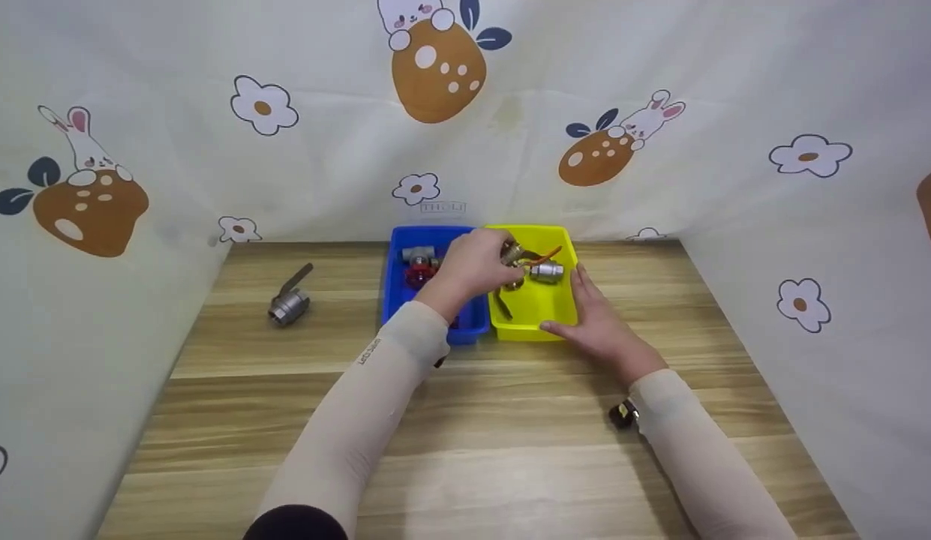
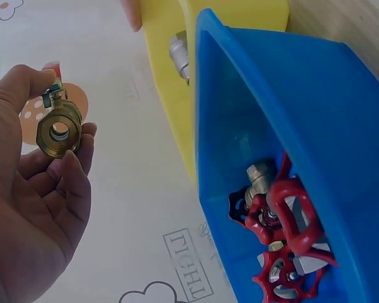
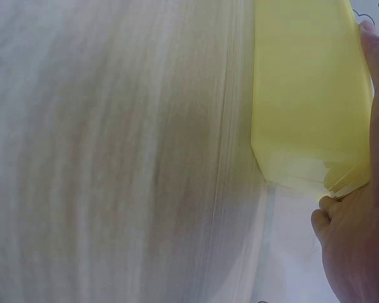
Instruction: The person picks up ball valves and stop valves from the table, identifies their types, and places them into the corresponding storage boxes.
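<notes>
My left hand [image 1: 476, 262] pinches a brass ball valve [image 2: 60, 130] between thumb and fingers, above the yellow bin [image 1: 536, 330]. A red-orange piece of its handle shows near the thumb in the left wrist view. A silver ball valve [image 1: 548, 271] lies inside the yellow bin, beside a brass part partly hidden by my left hand. Along the bin's right wall lie the straight fingers of my right hand [image 1: 604, 330], its thumb touching the front rim. Side by side with the yellow bin stands a blue bin [image 1: 473, 335], with several red-wheeled valves [image 2: 284, 271] in it.
On the wooden table [image 1: 525, 450], left of the bins, lies a grey metal ball valve [image 1: 289, 307] with a dark lever. A printed cloth [image 1: 330, 172] hangs behind the bins and at both sides. The two bins stand near the table's back edge.
</notes>
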`<act>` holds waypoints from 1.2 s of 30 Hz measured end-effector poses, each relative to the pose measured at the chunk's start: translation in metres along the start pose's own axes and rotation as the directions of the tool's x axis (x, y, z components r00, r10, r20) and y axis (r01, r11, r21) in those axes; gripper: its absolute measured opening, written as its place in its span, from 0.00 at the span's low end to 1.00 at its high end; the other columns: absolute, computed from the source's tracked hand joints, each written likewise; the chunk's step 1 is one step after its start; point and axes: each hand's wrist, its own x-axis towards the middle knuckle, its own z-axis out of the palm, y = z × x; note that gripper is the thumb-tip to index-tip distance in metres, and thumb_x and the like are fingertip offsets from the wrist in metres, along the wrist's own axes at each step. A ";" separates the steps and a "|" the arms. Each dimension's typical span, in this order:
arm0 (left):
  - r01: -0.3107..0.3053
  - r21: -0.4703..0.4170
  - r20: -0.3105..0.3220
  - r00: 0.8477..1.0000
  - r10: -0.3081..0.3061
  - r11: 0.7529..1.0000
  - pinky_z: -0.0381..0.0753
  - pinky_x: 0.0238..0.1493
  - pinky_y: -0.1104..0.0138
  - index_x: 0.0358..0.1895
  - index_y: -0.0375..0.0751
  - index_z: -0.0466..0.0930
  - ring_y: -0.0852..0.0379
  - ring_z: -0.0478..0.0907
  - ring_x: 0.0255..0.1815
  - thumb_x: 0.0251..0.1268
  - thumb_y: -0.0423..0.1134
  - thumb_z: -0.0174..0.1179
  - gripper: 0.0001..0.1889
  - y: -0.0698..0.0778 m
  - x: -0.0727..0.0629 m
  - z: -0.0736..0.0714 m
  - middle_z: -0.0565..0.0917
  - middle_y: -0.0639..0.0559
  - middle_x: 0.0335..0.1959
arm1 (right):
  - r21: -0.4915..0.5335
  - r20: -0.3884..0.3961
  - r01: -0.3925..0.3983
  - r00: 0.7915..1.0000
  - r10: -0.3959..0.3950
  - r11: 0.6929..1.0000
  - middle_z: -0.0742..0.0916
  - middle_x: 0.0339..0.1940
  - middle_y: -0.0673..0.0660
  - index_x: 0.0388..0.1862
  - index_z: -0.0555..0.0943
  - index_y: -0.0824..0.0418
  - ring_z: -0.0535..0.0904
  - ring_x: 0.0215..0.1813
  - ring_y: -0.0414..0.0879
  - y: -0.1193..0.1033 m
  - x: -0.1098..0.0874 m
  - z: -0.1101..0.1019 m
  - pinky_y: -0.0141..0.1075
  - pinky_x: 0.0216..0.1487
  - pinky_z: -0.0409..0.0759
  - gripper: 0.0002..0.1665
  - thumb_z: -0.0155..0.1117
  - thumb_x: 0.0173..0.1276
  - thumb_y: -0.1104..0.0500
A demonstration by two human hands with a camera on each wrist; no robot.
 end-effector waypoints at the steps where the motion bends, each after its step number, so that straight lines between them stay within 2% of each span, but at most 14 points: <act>1: -0.001 0.007 0.005 1.000 0.001 1.000 0.88 0.50 0.62 0.60 0.50 0.85 0.53 0.83 0.43 0.69 0.55 0.77 0.23 0.001 0.001 0.000 0.87 0.57 0.44 | 0.000 -0.001 0.001 1.000 -0.001 1.000 0.40 0.95 0.61 0.94 0.37 0.63 0.43 0.92 0.67 0.000 0.000 0.000 0.61 0.89 0.48 0.75 0.73 0.73 0.30; 9: 0.010 0.048 0.047 0.999 -0.012 0.999 0.88 0.49 0.62 0.59 0.48 0.86 0.52 0.83 0.43 0.68 0.55 0.78 0.23 0.005 0.012 0.008 0.87 0.56 0.43 | 0.017 0.008 -0.017 1.000 0.017 1.000 0.39 0.94 0.59 0.93 0.37 0.63 0.42 0.92 0.65 -0.001 -0.001 -0.001 0.60 0.89 0.47 0.75 0.73 0.73 0.30; 14: 0.013 0.067 0.067 0.998 -0.018 0.998 0.87 0.55 0.61 0.56 0.49 0.87 0.52 0.82 0.44 0.68 0.53 0.79 0.21 0.008 0.015 0.016 0.87 0.56 0.42 | 0.012 0.016 -0.012 1.000 0.012 1.000 0.40 0.94 0.60 0.93 0.37 0.65 0.41 0.93 0.65 -0.001 0.000 -0.001 0.61 0.89 0.47 0.75 0.73 0.74 0.31; 23: 0.062 0.002 0.067 0.996 -0.062 0.998 0.88 0.54 0.62 0.51 0.48 0.87 0.52 0.83 0.41 0.67 0.51 0.81 0.18 0.013 0.018 0.030 0.87 0.56 0.39 | 0.015 0.010 -0.014 1.000 0.014 1.000 0.40 0.94 0.61 0.93 0.37 0.64 0.41 0.93 0.64 -0.002 -0.001 -0.001 0.59 0.90 0.47 0.75 0.73 0.74 0.31; 27: 0.094 -0.020 0.097 0.991 -0.092 0.995 0.89 0.53 0.62 0.50 0.47 0.88 0.52 0.84 0.40 0.67 0.49 0.81 0.17 0.014 0.022 0.035 0.88 0.55 0.39 | 0.016 0.011 -0.016 1.000 0.016 1.000 0.40 0.95 0.61 0.93 0.37 0.64 0.42 0.93 0.62 -0.002 0.000 -0.001 0.57 0.90 0.47 0.74 0.73 0.74 0.30; 30: 0.096 -0.020 0.115 0.989 -0.093 0.995 0.89 0.51 0.62 0.48 0.46 0.89 0.51 0.85 0.40 0.67 0.48 0.82 0.15 0.012 0.026 0.038 0.88 0.54 0.39 | 0.017 0.020 -0.017 1.000 0.017 1.000 0.40 0.94 0.61 0.93 0.37 0.65 0.41 0.93 0.62 -0.002 0.000 -0.001 0.57 0.90 0.46 0.75 0.72 0.74 0.30; 36: 0.085 0.021 0.128 0.988 -0.087 0.996 0.89 0.54 0.60 0.50 0.44 0.89 0.52 0.84 0.40 0.66 0.48 0.82 0.18 0.009 0.027 0.044 0.87 0.54 0.40 | 0.017 0.024 -0.018 1.000 0.018 1.000 0.39 0.94 0.61 0.93 0.36 0.64 0.39 0.93 0.61 -0.003 -0.001 -0.002 0.56 0.90 0.46 0.75 0.72 0.74 0.29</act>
